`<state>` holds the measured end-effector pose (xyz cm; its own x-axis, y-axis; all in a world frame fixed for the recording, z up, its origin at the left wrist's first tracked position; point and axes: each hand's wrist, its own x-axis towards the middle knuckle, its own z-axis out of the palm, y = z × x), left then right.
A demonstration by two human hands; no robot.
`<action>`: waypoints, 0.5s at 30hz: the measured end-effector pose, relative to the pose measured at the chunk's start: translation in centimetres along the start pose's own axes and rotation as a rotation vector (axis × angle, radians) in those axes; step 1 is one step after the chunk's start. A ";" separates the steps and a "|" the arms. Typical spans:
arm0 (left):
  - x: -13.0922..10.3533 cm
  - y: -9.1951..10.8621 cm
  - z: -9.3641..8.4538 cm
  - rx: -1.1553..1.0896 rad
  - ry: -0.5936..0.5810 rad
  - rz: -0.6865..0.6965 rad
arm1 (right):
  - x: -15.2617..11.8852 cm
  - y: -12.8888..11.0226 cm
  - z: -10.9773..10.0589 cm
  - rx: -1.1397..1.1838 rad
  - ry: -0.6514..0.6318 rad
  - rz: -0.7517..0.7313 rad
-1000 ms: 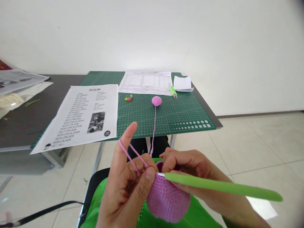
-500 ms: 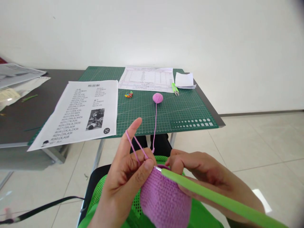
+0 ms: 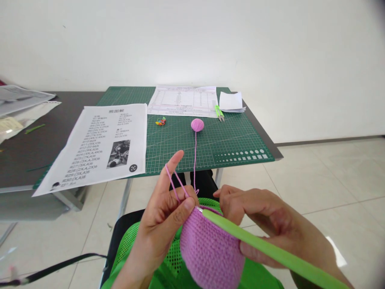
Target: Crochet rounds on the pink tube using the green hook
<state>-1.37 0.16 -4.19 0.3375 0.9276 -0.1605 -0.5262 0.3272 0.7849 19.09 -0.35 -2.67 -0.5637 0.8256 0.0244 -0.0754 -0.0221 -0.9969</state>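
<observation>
A cup-shaped piece of purple crochet work hangs below my hands, over my lap. My left hand pinches its upper edge between thumb and fingers, with the index finger raised and purple yarn looped round it. My right hand is closed around a crochet hook with a thick green handle. The hook's metal tip meets the work's edge beside my left thumb; whether it is inside a stitch I cannot tell. A strand runs from a purple yarn ball on the table toward my left hand.
A green cutting mat covers part of the dark table. On it lie a printed pattern sheet, a form, colourful stitch markers, green thread snips and white paper slips. Papers and bags lie at the left.
My right hand has shifted slightly right, its fingers moving back from the work's edge. My left hand and the crochet work have moved a little right in view. The hook tip stays at the edge.
</observation>
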 end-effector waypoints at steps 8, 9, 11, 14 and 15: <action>-0.8 1.0 0.8 0.125 0.137 0.051 | -0.1 0.5 -0.8 0.002 0.016 -0.021; -1.1 1.2 1.3 0.153 0.169 0.070 | -0.2 0.4 -0.8 -0.001 0.016 -0.016; -1.6 1.4 2.3 0.205 0.220 0.125 | -0.3 0.1 -0.7 -0.012 0.011 -0.008; -3.2 1.0 2.3 0.289 0.257 0.255 | -0.6 -0.1 -0.5 -0.044 0.009 -0.037; -3.9 0.5 1.6 0.279 0.248 0.285 | -0.7 -0.1 -0.5 -0.057 0.003 -0.065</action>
<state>-1.71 -3.63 -2.27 -0.0051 0.9996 -0.0267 -0.3292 0.0235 0.9440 19.89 -0.66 -2.60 -0.5564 0.8262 0.0886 -0.0643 0.0635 -0.9959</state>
